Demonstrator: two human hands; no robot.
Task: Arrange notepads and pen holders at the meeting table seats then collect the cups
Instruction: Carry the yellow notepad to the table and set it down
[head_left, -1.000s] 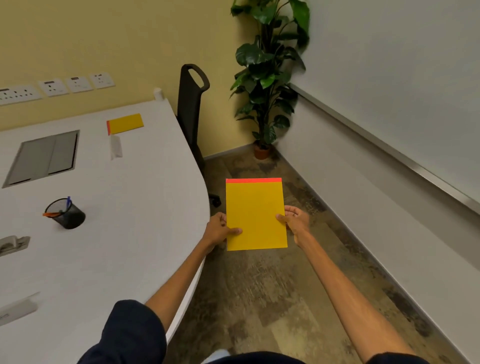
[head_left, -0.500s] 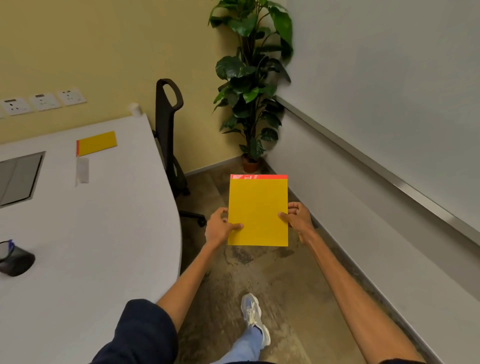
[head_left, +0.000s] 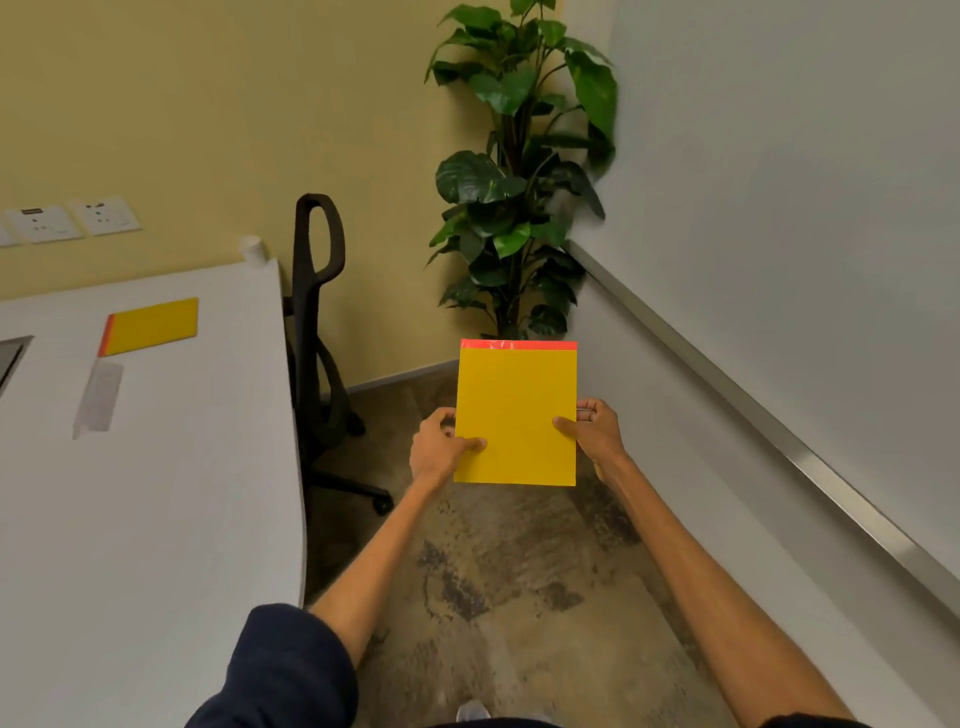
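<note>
I hold a yellow notepad (head_left: 517, 410) with a red top strip out in front of me, over the floor and to the right of the white meeting table (head_left: 171, 509). My left hand (head_left: 441, 449) grips its left edge and my right hand (head_left: 597, 434) grips its right edge, thumbs on top. A second yellow notepad (head_left: 151, 326) lies flat on the table near its far end. A white paper cup (head_left: 251, 250) stands at the table's far corner by the wall. No pen holder is in view.
A black office chair (head_left: 317, 332) stands at the table's far right side, its wheeled base on the floor. A tall potted plant (head_left: 514, 197) fills the corner. A clear flat item (head_left: 100, 397) lies on the table. The wall with a metal rail (head_left: 753, 415) runs along the right.
I have walked forward along the table's right side with the notepad in both hands. The black pen holder on the table has dropped out of view at the left.
</note>
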